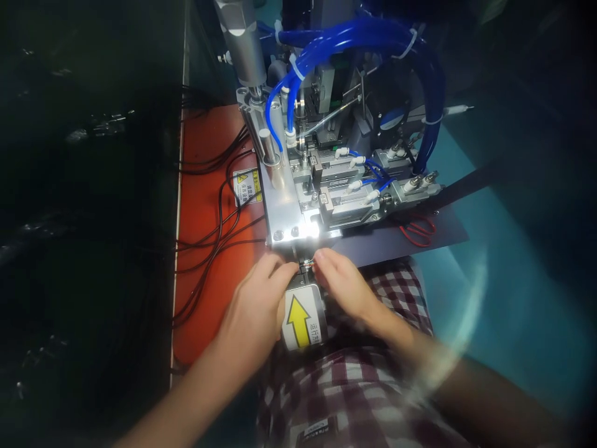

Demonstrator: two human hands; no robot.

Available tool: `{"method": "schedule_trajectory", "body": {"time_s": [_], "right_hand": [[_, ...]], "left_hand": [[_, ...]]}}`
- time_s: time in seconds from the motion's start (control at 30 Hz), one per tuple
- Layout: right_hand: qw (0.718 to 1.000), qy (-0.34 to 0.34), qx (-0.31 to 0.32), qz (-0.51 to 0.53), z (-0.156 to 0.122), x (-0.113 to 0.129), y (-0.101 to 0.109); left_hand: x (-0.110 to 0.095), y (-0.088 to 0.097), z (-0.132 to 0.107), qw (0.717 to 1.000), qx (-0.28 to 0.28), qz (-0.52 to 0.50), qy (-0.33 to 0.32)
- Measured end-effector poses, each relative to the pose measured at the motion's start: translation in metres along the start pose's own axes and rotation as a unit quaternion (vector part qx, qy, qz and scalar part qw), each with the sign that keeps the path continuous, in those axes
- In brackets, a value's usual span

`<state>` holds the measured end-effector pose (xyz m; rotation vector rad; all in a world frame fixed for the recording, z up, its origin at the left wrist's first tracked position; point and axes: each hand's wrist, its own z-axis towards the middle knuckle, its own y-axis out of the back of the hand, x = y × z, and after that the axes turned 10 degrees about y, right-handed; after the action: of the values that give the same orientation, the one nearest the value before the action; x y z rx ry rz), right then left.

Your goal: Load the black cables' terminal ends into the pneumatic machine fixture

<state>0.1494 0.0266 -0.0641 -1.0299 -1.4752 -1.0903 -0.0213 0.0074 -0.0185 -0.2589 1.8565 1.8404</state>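
My left hand (pixel 261 289) is closed beside a small metal piece (pixel 306 265) at the front edge of the machine (pixel 289 214). From the other side, my right hand (pixel 342 280) pinches close to the same piece, thumb and fingers together. What lies between the fingertips of either hand is too small to make out. Just below the hands sits a white label with a yellow arrow (pixel 298 316), fixed on a dark block that points toward the machine. The left palm rests along that block's left side.
Thick blue air tubes (pixel 368 34) arch over the machine's pneumatic cylinders (pixel 349 205). Black cables (pixel 219 249) run across the orange surface (pixel 200 211) at left, near a warning label (pixel 248 186). A red wire loop (pixel 417 231) lies at right. Checkered cloth (pixel 354 379) covers my lap.
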Motion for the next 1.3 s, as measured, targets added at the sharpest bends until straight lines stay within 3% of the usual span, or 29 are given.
{"method": "schedule_trajectory", "body": {"time_s": [0.17,0.27,0.37,0.73,1.1,1.3], "right_hand": [[0.996,0.054,-0.028,0.071,0.001,-0.004,-0.011],[0.991,0.053,-0.026,0.117,0.002,-0.007,-0.011],[0.992,0.074,-0.034,0.094,0.003,-0.012,-0.010],[0.988,0.058,-0.039,0.136,0.003,-0.010,-0.014],[0.984,0.072,-0.049,0.158,0.004,-0.012,-0.014],[0.981,0.059,-0.034,0.182,0.004,-0.012,-0.015]], "left_hand": [[0.008,-0.003,0.002,0.994,-0.024,0.081,-0.071],[0.014,-0.005,0.006,0.990,-0.043,0.054,-0.120],[0.017,-0.005,0.008,0.989,-0.052,0.028,-0.133],[0.014,-0.005,0.001,0.989,-0.024,0.111,-0.092],[0.014,-0.005,0.006,0.989,-0.056,0.061,-0.123],[0.015,-0.002,-0.003,0.993,0.006,0.096,-0.072]]}}
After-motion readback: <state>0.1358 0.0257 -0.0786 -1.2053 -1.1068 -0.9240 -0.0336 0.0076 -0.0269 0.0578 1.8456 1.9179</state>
